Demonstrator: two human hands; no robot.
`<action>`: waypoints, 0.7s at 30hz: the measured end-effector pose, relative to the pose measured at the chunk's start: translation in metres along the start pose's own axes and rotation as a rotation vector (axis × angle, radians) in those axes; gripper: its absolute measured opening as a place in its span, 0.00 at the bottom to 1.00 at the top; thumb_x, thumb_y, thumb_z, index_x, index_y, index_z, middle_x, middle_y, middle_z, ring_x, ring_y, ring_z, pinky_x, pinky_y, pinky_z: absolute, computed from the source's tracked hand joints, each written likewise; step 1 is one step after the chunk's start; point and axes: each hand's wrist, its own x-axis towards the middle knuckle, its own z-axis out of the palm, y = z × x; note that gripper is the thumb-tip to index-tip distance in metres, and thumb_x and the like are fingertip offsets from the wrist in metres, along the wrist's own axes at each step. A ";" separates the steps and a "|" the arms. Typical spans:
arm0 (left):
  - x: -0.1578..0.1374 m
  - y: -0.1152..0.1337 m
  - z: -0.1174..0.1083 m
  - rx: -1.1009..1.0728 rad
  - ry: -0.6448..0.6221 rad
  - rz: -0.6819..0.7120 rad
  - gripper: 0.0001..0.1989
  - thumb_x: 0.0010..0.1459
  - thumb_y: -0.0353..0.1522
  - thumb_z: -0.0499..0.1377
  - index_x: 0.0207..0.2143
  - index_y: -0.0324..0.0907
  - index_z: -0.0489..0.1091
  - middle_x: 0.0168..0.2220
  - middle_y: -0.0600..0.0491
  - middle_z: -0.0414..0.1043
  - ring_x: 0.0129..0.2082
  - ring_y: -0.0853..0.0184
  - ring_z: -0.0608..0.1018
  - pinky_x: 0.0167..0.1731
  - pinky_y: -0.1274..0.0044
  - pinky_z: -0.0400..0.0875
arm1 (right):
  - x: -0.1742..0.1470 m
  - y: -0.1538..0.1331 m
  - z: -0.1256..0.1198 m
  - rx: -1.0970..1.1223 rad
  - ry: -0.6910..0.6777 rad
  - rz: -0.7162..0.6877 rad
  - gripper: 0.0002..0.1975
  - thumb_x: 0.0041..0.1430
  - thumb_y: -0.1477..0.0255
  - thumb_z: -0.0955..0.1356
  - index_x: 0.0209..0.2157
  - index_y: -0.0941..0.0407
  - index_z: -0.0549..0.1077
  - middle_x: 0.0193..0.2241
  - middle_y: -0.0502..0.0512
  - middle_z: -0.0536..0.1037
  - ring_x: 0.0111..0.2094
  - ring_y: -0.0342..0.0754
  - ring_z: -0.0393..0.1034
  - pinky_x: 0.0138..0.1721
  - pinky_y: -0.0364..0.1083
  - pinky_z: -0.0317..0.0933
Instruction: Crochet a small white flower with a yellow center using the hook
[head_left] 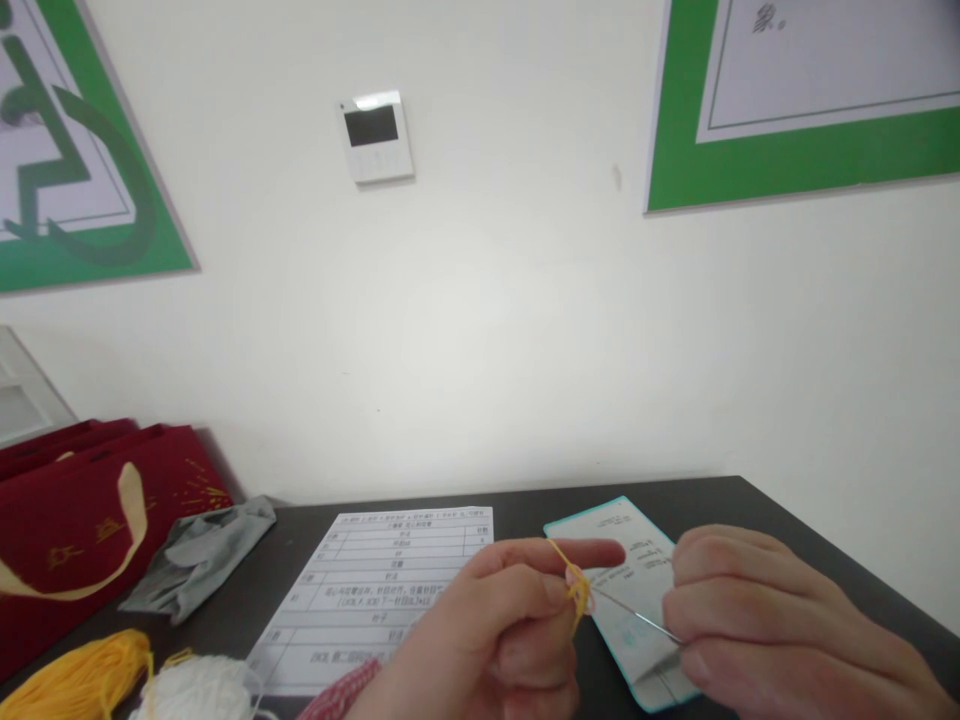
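Note:
My left hand (517, 610) pinches a small piece of yellow crochet work (577, 592) between thumb and fingers. A yellow yarn strand passes over its index finger, which is stretched out to the right. A bit of pink shows at the edge of the piece. In my right hand (765, 610) is a thin metal crochet hook (646, 622), held with closed fingers and pointing left. The hook's tip meets the yellow work; whether it is through a loop is too small to tell.
Below lies a dark table (720, 500) with a printed sheet (360, 570) and a teal-edged card (622, 530). At left are yellow yarn (90, 680), white yarn (196, 690), pink-red yarn (341, 693), a grey cloth-like item (202, 550) and red gift bags (82, 520). A wall (480, 350) stands behind.

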 end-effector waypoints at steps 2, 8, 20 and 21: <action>0.000 0.000 -0.002 -0.031 -0.027 -0.062 0.17 0.56 0.24 0.54 0.47 0.30 0.74 0.14 0.66 0.47 0.13 0.80 0.45 0.14 0.88 0.46 | 0.000 0.001 -0.002 0.017 -0.053 -0.115 0.15 0.66 0.60 0.62 0.37 0.48 0.79 0.22 0.52 0.79 0.22 0.50 0.72 0.28 0.52 0.67; 0.001 -0.001 -0.013 -0.141 -0.159 -0.186 0.20 0.57 0.25 0.51 0.48 0.21 0.72 0.13 0.65 0.46 0.12 0.80 0.42 0.11 0.89 0.45 | 0.000 0.002 0.007 0.106 0.028 -0.087 0.19 0.69 0.63 0.57 0.34 0.49 0.77 0.18 0.51 0.72 0.18 0.50 0.67 0.24 0.51 0.62; 0.002 0.010 -0.006 -0.091 -0.203 -0.273 0.20 0.53 0.23 0.50 0.44 0.25 0.76 0.12 0.65 0.45 0.11 0.79 0.41 0.09 0.87 0.36 | 0.025 -0.009 0.026 0.505 0.235 0.289 0.26 0.67 0.61 0.60 0.16 0.54 0.71 0.12 0.48 0.66 0.16 0.42 0.60 0.20 0.44 0.57; 0.002 0.008 -0.007 -0.090 -0.178 -0.248 0.19 0.54 0.24 0.51 0.43 0.26 0.76 0.12 0.65 0.46 0.11 0.80 0.41 0.09 0.87 0.38 | 0.027 -0.008 0.028 0.555 0.270 0.322 0.25 0.66 0.61 0.62 0.16 0.54 0.71 0.11 0.48 0.65 0.16 0.42 0.60 0.19 0.43 0.56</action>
